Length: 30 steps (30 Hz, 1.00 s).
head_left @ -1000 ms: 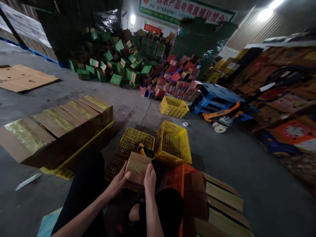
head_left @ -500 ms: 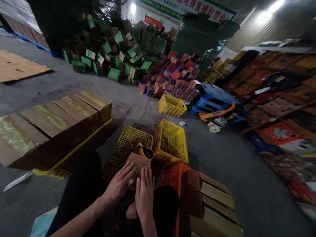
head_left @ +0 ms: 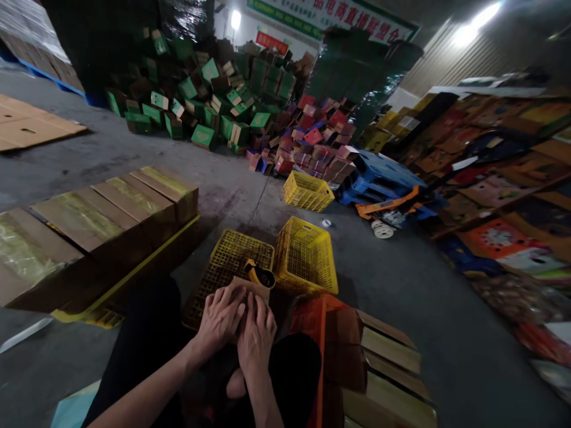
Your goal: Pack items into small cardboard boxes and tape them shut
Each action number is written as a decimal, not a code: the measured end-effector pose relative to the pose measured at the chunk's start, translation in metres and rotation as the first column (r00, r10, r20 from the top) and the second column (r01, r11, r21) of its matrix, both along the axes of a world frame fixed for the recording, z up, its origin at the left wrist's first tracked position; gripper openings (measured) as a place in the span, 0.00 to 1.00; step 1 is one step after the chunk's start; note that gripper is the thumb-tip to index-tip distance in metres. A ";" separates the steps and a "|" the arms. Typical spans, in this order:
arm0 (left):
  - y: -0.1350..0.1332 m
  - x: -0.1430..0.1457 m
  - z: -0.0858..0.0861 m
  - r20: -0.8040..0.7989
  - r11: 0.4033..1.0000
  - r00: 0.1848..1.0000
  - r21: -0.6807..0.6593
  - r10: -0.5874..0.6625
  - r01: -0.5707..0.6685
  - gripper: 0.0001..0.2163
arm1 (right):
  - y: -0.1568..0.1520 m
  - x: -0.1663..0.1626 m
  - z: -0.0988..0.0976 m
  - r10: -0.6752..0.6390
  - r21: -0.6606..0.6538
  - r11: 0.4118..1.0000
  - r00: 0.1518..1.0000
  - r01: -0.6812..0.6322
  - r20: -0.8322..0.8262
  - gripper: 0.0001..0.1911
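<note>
A small brown cardboard box point(head_left: 255, 288) sits between my knees, at the near end of an upturned yellow crate. My left hand point(head_left: 217, 316) is bent over its left side, fingers curled and tips at the top. From the right, my right hand point(head_left: 257, 334) presses on the same box, its fingers close together and also bent. Both hands meet near the middle of the box and hide most of its top. Just beyond it, a yellow and black tape dispenser point(head_left: 260, 274) rests on the yellow crate point(head_left: 222, 249).
Taped cartons point(head_left: 104, 202) fill a yellow crate on my left. An open yellow crate point(head_left: 307, 255) and an orange crate point(head_left: 307, 324) with boxes stand on my right. Farther off are another yellow crate point(head_left: 307, 191), blue pallets point(head_left: 383, 172), an orange pallet jack point(head_left: 388, 205) and heaped green boxes point(head_left: 203, 135).
My fingers, flat and stretched out on the box before, are now bent, and the hands have come closer together over its top. The view has shifted slightly.
</note>
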<state>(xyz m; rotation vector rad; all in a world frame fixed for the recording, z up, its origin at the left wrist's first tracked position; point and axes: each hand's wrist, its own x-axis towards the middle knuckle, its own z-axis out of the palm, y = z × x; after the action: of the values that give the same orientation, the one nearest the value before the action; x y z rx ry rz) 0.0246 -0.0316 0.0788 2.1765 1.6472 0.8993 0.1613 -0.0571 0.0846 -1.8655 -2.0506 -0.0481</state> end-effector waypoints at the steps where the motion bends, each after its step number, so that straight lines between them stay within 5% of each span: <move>1: -0.002 0.001 -0.003 0.010 1.000 1.000 -0.007 0.014 -0.014 0.23 | -0.003 0.001 -0.002 0.007 -0.002 1.000 1.000 -0.007 -0.002 0.26; 5: -0.014 -0.001 -0.022 0.131 0.997 0.991 -0.076 0.034 -0.024 0.26 | -0.013 0.002 -0.004 0.018 -0.021 1.000 1.000 -0.018 0.002 0.29; 9: -0.021 -0.010 -0.032 0.425 0.979 0.904 -0.157 -0.053 0.131 0.29 | -0.023 -0.003 -0.001 0.048 -0.047 0.998 0.998 -0.046 0.044 0.34; 19: -0.020 -0.036 -0.012 0.720 0.873 0.669 -0.434 0.186 0.224 0.33 | -0.019 -0.045 -0.005 0.135 -0.036 0.991 0.981 -0.132 0.140 0.40; 26: -0.021 -0.033 -0.059 0.778 0.741 0.543 -0.561 0.317 0.370 0.39 | -0.028 -0.032 -0.003 0.055 -0.005 0.999 0.985 -0.054 0.161 0.40; 30: -0.007 -0.030 -0.081 0.687 0.689 0.550 -0.679 0.475 0.253 0.39 | -0.034 -0.021 -0.005 0.054 0.023 0.998 0.986 -0.059 0.155 0.36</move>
<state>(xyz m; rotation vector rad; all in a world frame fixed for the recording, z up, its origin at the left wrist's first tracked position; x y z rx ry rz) -0.0051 -0.0390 -0.0018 0.8119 1.2747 0.8798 0.1402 -0.0912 0.0801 -1.8375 -2.1925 -0.2110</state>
